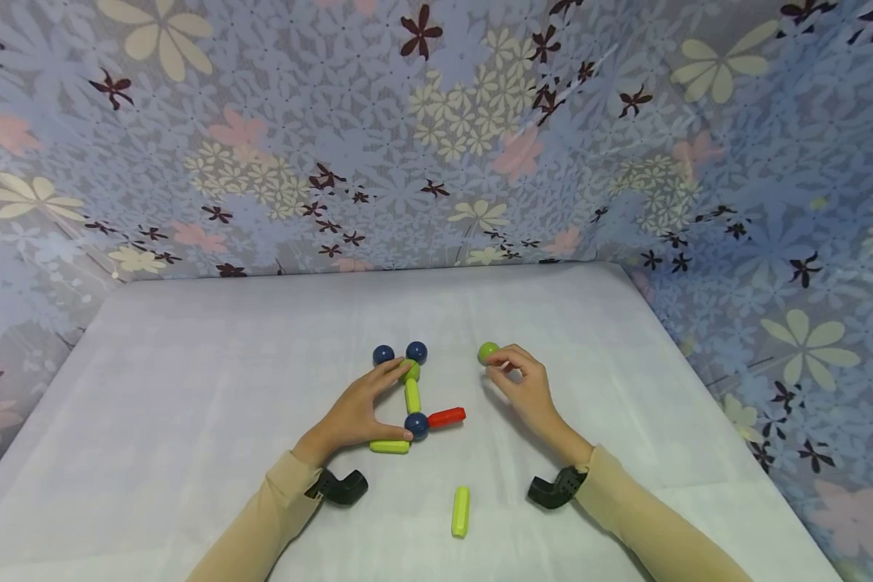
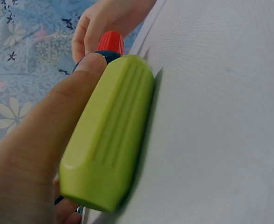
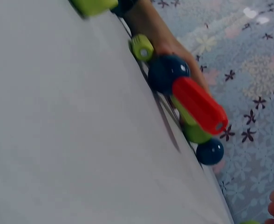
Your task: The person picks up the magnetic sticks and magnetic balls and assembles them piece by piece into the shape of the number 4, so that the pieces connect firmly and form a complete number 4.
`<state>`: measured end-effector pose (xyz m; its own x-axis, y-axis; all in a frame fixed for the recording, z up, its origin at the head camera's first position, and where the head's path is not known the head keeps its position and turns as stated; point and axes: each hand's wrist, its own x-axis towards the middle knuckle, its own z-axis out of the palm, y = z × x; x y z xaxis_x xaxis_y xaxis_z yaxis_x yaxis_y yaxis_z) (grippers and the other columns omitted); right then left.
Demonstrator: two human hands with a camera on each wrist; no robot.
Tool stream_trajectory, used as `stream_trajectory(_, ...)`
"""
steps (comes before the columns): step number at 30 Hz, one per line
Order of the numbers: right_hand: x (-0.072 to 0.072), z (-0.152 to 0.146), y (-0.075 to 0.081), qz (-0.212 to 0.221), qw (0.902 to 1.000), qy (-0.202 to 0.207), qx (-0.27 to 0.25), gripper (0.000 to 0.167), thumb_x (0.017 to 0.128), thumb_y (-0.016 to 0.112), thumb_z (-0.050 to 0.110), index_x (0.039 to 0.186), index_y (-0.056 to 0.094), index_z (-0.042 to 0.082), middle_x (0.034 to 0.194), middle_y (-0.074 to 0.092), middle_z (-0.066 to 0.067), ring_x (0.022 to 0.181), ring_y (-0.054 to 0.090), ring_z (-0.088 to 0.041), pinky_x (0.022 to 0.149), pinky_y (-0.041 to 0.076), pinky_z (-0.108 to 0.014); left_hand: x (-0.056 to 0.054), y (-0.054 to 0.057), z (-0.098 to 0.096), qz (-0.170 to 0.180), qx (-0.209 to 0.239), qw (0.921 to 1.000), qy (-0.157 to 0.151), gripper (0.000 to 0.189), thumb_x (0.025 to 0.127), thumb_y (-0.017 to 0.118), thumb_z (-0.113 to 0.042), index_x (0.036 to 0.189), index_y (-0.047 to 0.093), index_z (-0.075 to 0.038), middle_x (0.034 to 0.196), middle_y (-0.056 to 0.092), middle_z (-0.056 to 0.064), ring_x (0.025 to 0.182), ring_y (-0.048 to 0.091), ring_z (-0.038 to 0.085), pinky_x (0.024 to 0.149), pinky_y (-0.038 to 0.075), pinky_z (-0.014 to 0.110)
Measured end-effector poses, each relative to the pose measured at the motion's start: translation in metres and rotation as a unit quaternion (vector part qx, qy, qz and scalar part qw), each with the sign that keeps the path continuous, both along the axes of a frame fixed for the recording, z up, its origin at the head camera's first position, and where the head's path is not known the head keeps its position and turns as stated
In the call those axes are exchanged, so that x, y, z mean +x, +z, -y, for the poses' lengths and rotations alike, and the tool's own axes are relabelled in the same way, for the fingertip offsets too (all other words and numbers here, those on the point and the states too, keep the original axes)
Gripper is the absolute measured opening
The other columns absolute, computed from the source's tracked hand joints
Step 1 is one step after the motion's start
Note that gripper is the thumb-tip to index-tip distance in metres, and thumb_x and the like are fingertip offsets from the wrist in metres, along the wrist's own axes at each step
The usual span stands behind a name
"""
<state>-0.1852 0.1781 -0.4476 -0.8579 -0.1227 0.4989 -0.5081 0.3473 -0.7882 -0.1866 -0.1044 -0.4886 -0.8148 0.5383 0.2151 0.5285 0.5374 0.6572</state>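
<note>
My left hand (image 1: 360,411) spans a joined piece of magnetic balls and sticks. Its thumb presses the dark blue ball (image 1: 417,425) while its fingertips hold the green ball (image 1: 410,370) at the far end. Between those balls runs a lime green stick (image 1: 413,396). A red stick (image 1: 447,417) juts right from the blue ball, its free end tilted up in the right wrist view. Another lime stick (image 2: 106,135) lies under the left thumb. My right hand (image 1: 527,388), fingers bent with a gap to the thumb, has its fingertips right at a loose green ball (image 1: 488,352).
Two dark blue balls, one at the left (image 1: 383,356) and one at the right (image 1: 417,352), sit just beyond the left fingertips. A loose lime stick (image 1: 461,512) lies near the front of the white-covered table (image 1: 211,364). Flowered cloth (image 1: 378,145) hangs behind.
</note>
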Motion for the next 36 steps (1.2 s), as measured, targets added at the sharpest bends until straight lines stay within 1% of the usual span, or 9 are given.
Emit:
stream_trajectory(2,-0.004,-0.002,0.0,-0.008,0.9998,-0.017,0.002,0.01,0.08,0.066,-0.012,0.09,0.066,-0.013,0.087,0.064,-0.027,0.084,0.056,-0.034,0.07,0.048,-0.033,-0.001,0.0,0.0,0.0,-0.005,1.0,-0.001,0.101,0.064,0.085,-0.043,0.148,0.036,-0.016,0.154,0.033,0.011,0.141,0.034,0.034,0.112,0.033,0.056)
stream_trajectory(5,-0.01,-0.006,0.001,-0.014,0.9991,-0.039,0.004,0.011,0.08,0.066,-0.012,0.091,0.066,-0.013,0.09,0.064,-0.027,0.086,0.055,-0.037,0.072,0.047,-0.034,-0.003,0.001,-0.003,-0.006,-0.003,1.0,-0.007,0.101,0.065,0.085,-0.043,0.148,0.036,-0.015,0.154,0.033,0.012,0.141,0.034,0.035,0.111,0.033,0.057)
stream_trajectory(10,-0.016,-0.01,0.003,-0.01,0.9982,-0.057,0.019,0.021,0.078,0.069,-0.011,0.099,0.065,-0.013,0.097,0.063,-0.027,0.091,0.055,-0.043,0.075,0.048,-0.04,-0.004,0.003,-0.006,-0.004,0.001,1.0,-0.006,0.101,0.064,0.085,-0.043,0.148,0.036,-0.016,0.154,0.033,0.011,0.141,0.034,0.035,0.111,0.033,0.057)
stream_trajectory(14,-0.018,-0.009,0.005,0.011,0.9975,-0.057,0.039,0.031,0.076,0.07,-0.011,0.106,0.063,-0.013,0.104,0.06,-0.029,0.096,0.054,-0.046,0.078,0.047,-0.048,-0.001,0.001,-0.006,0.005,-0.007,1.0,0.002,0.101,0.064,0.085,-0.045,0.148,0.035,-0.018,0.155,0.033,0.01,0.141,0.033,0.034,0.112,0.033,0.057)
stream_trajectory(17,-0.022,-0.008,0.003,0.045,0.9961,-0.053,0.055,0.038,0.076,0.071,-0.01,0.113,0.061,-0.012,0.111,0.057,-0.029,0.104,0.053,-0.046,0.083,0.046,-0.053,0.0,0.0,-0.006,0.003,-0.002,1.0,0.002,0.101,0.065,0.085,-0.045,0.148,0.035,-0.017,0.154,0.033,0.011,0.141,0.033,0.035,0.111,0.033,0.057)
stream_trajectory(21,-0.037,-0.016,-0.02,0.077,0.9929,-0.04,0.081,0.046,0.076,0.074,-0.002,0.12,0.06,-0.004,0.119,0.055,-0.021,0.106,0.053,-0.037,0.087,0.047,-0.041,0.0,0.0,-0.006,0.0,-0.001,1.0,-0.001,0.101,0.065,0.085,-0.045,0.148,0.035,-0.017,0.154,0.033,0.012,0.141,0.033,0.035,0.111,0.033,0.058)
stream_trajectory(24,-0.046,-0.022,-0.036,0.082,0.991,-0.034,0.1,0.045,0.078,0.075,0.003,0.12,0.061,0.001,0.118,0.057,-0.016,0.102,0.054,-0.027,0.083,0.045,-0.028,-0.001,0.0,-0.005,0.002,-0.004,1.0,0.0,0.101,0.065,0.085,-0.045,0.149,0.035,-0.017,0.154,0.033,0.011,0.142,0.033,0.034,0.112,0.033,0.057)
stream_trajectory(29,-0.043,-0.021,-0.039,0.085,0.9904,-0.026,0.106,0.04,0.08,0.073,0.002,0.118,0.062,0.001,0.113,0.06,-0.016,0.097,0.054,-0.024,0.08,0.045,-0.022,-0.001,0.0,-0.004,0.007,-0.01,0.9999,0.002,0.101,0.065,0.084,-0.046,0.149,0.034,-0.018,0.155,0.032,0.01,0.142,0.032,0.033,0.112,0.032,0.056)
stream_trajectory(36,-0.03,-0.017,-0.04,0.108,0.9912,-0.015,0.075,0.039,0.08,0.074,0.006,0.117,0.062,0.003,0.111,0.062,-0.013,0.096,0.055,-0.019,0.082,0.047,-0.022,0.001,0.002,-0.001,0.02,-0.02,0.9995,0.01,0.101,0.066,0.084,-0.045,0.149,0.033,-0.02,0.156,0.031,0.008,0.143,0.031,0.033,0.112,0.031,0.057)
